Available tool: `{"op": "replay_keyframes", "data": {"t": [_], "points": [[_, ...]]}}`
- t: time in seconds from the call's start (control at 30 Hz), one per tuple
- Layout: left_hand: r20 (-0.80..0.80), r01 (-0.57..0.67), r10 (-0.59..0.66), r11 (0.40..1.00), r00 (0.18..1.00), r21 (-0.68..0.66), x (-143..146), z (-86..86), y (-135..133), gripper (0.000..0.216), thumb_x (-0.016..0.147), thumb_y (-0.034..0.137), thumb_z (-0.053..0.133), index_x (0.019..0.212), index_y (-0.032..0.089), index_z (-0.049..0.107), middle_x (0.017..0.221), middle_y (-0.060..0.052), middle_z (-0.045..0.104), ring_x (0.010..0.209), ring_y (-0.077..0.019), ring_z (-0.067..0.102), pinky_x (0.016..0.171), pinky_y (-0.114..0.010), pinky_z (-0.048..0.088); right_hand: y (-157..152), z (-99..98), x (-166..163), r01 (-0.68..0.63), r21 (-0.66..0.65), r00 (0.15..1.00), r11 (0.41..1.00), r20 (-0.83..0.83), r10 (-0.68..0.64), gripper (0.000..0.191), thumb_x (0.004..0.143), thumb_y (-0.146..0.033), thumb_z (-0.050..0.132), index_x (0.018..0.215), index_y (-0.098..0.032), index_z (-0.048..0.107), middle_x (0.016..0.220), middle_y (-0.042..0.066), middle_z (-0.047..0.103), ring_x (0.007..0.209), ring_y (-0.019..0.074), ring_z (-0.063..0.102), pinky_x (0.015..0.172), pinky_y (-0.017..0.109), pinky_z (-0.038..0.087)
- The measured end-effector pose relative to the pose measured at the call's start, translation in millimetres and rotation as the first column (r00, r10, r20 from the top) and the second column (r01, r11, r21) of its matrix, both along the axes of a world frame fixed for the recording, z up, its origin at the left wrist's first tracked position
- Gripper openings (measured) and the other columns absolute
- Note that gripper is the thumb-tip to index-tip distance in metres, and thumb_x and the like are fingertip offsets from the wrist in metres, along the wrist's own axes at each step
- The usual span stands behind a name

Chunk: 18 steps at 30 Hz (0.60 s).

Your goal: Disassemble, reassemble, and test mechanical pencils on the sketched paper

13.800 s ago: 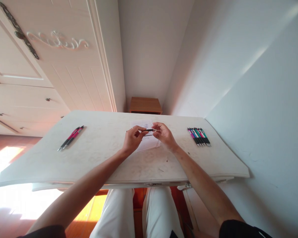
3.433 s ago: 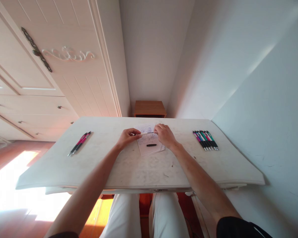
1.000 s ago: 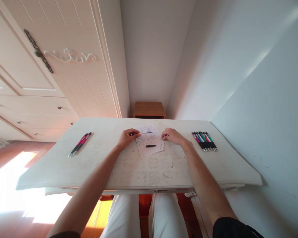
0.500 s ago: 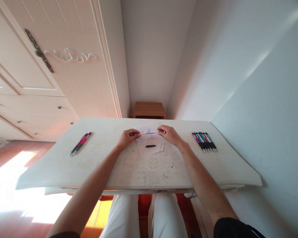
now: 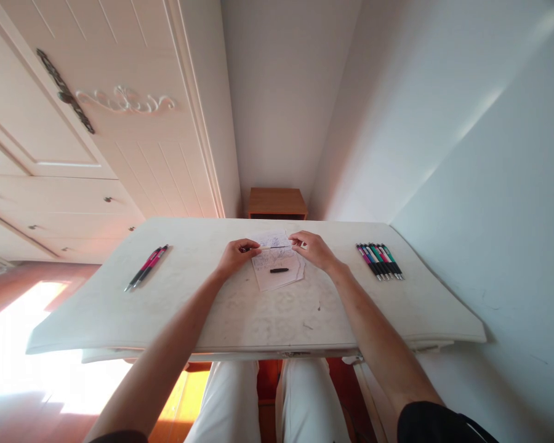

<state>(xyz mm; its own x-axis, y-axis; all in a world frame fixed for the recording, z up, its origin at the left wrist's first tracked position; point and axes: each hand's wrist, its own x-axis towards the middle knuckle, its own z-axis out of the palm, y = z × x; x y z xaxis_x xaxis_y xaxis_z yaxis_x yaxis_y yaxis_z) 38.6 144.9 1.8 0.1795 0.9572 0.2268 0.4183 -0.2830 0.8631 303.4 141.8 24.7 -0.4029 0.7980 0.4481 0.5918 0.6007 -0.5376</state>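
Note:
My left hand [image 5: 237, 255] is closed around the pale barrel of a taken-apart pen [image 5: 255, 252] over the sheets of paper. A thin dark ink refill [image 5: 281, 247] stretches from the barrel toward the right. My right hand [image 5: 314, 249] pinches the right end of this refill, its fingertips hiding the tip. A small white bit [image 5: 303, 245] shows at the right fingers; I cannot tell what it is. Below both hands, a short black pen grip [image 5: 279, 271] lies on the scribbled paper [image 5: 277, 283].
Two pink and black pens [image 5: 146, 268] lie on the left of the white table [image 5: 268, 320]. Several pens of mixed colours [image 5: 379, 261] lie side by side on the right. Behind the table stands a brown wooden cabinet [image 5: 277, 200]; a wall [image 5: 489, 215] borders the right side.
My right hand has shifted very slightly left, closer to the left hand, and the dark refill appears a little further in. The view has moved a touch; the pens and grip stay put.

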Motion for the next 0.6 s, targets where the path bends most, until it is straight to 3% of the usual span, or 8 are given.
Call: {"op": "replay_keyframes", "data": {"t": [0.6], "points": [[-0.006, 0.009, -0.009, 1.000, 1.000, 0.013, 2.5, 2.2, -1.0, 0.031, 0.070, 0.044, 0.070, 0.084, 0.017, 0.072, 0.085, -0.005, 0.072, 0.076, -0.0188, 0.063, 0.070, -0.029, 0.047, 1.8, -4.3, -0.4, -0.014, 0.004, 1.000, 1.000, -0.013, 0.014, 0.024, 0.078, -0.010, 0.060, 0.099, -0.019, 0.067, 0.090, 0.004, 0.067, 0.076, 0.0145, 0.062, 0.072, 0.028, 0.048]]}}
